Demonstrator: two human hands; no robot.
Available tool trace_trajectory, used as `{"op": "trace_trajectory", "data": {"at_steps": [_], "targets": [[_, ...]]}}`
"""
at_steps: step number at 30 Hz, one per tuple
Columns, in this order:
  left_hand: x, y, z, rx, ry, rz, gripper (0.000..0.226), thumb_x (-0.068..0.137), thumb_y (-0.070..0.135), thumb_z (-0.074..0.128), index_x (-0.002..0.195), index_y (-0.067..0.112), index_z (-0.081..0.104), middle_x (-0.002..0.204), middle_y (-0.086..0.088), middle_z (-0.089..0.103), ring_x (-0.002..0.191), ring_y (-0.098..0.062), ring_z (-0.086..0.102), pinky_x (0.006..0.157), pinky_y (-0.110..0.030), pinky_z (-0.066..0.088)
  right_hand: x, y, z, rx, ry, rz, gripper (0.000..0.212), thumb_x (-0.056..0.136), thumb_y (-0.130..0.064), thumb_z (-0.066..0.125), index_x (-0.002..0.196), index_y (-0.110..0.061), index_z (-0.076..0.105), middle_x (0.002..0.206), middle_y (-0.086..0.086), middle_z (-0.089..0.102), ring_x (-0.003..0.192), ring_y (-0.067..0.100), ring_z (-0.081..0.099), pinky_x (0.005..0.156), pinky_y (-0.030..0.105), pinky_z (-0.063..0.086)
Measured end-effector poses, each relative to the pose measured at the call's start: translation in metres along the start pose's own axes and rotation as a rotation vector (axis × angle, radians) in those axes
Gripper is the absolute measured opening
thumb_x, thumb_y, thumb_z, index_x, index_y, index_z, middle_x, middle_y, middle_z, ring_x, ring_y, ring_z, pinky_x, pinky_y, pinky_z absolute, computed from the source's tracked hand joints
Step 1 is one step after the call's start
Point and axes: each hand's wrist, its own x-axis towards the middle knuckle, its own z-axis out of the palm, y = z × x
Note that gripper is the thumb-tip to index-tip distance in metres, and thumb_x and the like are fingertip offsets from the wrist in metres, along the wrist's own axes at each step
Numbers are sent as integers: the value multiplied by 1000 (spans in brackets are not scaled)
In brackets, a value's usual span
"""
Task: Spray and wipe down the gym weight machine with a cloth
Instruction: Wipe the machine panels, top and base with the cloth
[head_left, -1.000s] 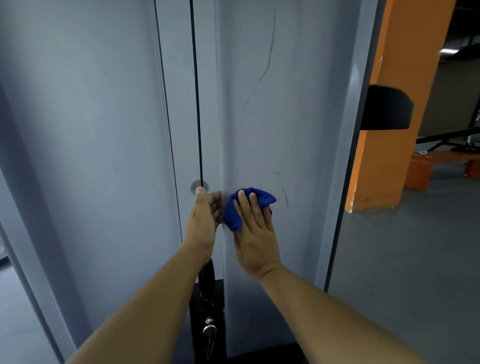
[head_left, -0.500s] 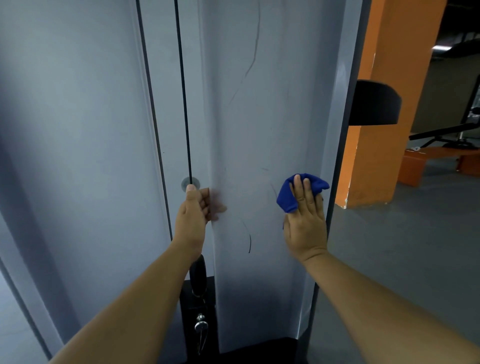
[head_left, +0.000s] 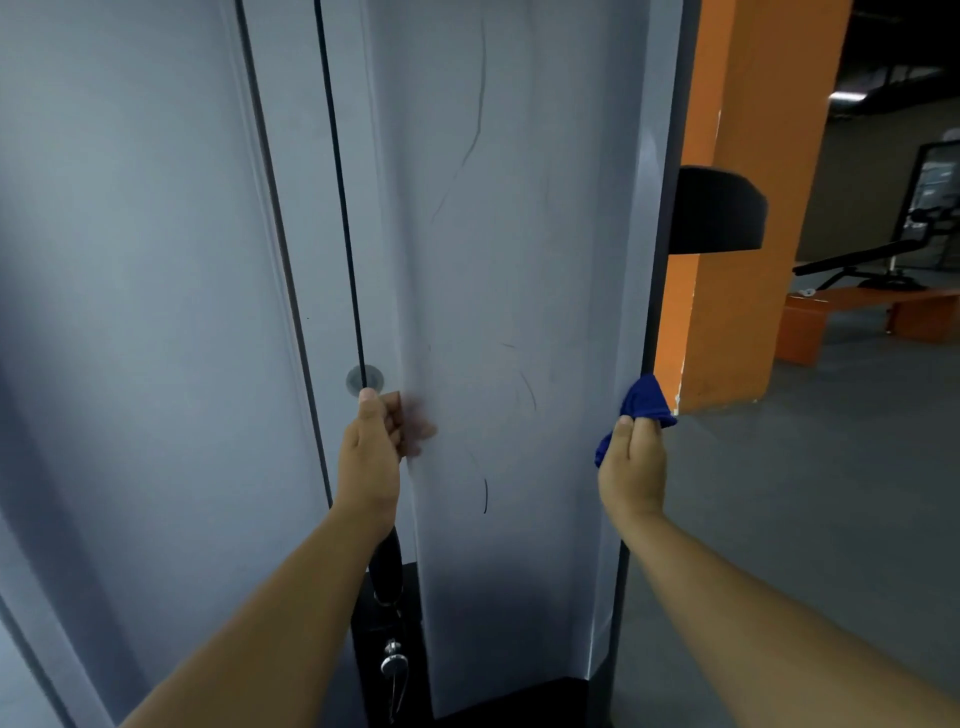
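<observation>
Now the right hand (head_left: 631, 462) holds the blue cloth (head_left: 644, 402) bunched between thumb and curled fingers, pressed at the right edge of the grey machine panel (head_left: 509, 260), where the panel meets its dark side strip. The left hand (head_left: 371, 457) is curled round the panel's left edge just below the round grey fitting (head_left: 363, 379), thumb up, fingers wrapped behind and blurred. A black cable (head_left: 340, 182) runs straight down to that fitting. Thin dark scuff lines (head_left: 475, 130) mark the panel face between the two hands. Below the left wrist hangs a black handle (head_left: 387, 571) with a metal clip (head_left: 394, 662) under it. Right of the machine: black round pad (head_left: 719, 210), orange pillar (head_left: 743, 156), orange bench (head_left: 857, 312) on grey floor.
</observation>
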Motion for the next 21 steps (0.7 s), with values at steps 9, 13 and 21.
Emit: {"op": "trace_trajectory", "data": {"at_steps": [9,13,21], "targets": [[-7,-11,1,46,19,-13,58,112,42,21,101,13,71,74,-1,74,84,-25,69,76,-36,51,-48,-15,63,-290,59,-381,57,106,-11,37,160,-5,20,170,8,-3,158,25,-13,127,52,0],[-8,-11,0,51,10,-14,58,112,43,22,104,11,70,76,0,74,85,-24,70,77,-36,53,-73,-11,78,-352,-113,-525,65,104,-22,33,162,-10,6,171,6,-8,158,27,-9,126,51,3],[-4,-12,-2,69,4,-16,57,111,44,23,107,12,69,83,-5,74,89,-27,71,80,-38,53,-41,-17,53,-521,-251,-940,74,104,-25,44,164,-18,1,172,0,-6,159,23,-4,123,52,16]]}}
